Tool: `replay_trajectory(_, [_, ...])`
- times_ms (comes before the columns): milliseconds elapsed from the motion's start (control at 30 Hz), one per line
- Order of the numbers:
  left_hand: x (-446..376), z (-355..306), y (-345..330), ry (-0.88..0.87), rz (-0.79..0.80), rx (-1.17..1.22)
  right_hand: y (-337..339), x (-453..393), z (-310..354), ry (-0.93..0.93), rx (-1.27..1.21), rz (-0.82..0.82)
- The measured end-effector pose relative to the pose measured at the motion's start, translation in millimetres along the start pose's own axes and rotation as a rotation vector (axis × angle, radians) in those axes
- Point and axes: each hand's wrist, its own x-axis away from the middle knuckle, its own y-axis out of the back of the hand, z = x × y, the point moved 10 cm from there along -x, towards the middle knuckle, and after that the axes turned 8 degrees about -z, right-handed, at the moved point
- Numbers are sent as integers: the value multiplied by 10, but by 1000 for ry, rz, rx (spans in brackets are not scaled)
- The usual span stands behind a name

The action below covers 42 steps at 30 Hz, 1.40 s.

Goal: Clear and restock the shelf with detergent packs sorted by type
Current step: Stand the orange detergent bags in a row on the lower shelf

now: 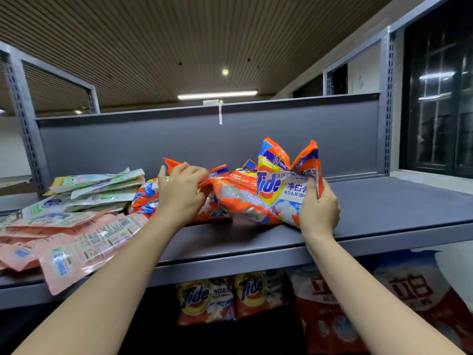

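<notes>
On the grey shelf lies a heap of orange Tide packs. My right hand grips one upright Tide pack by its right edge, thumb on its front. My left hand rests with curled fingers on the top of the flat orange packs at the heap's left side. Left of the heap, a stack of green and white packs lies flat. Pink packs spread over the shelf's front left edge.
The right half of the shelf is bare grey board up to the back panel and the slotted upright. On the shelf below stand more Tide packs and red bags. A dark window is at right.
</notes>
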Motion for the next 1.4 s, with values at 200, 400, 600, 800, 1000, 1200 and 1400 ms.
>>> replay_trajectory(200, [-124,-335,437,2,-354,32,7,3,5,3,-4,9])
replay_trajectory(400, [45,81,-17,298,-169,83,-5,20,24,22,-2,29])
replay_trajectory(600, [485,560,-315,791,-85,633,-15,36,29,16,-5,25])
replay_trajectory(800, [827,485,-528,1308,169,1036,8,98,70,45,-11,24])
replay_trajectory(1000, [868,416,-408,1273,206,939,143,178,190,83,16,-2])
replay_trajectory(1200, [900,377,106,1111,-157,638,466,220,322,110,4,-52])
replay_trajectory(1400, [1155,199,741,940,-460,452,872,280,255,78,-143,-107])
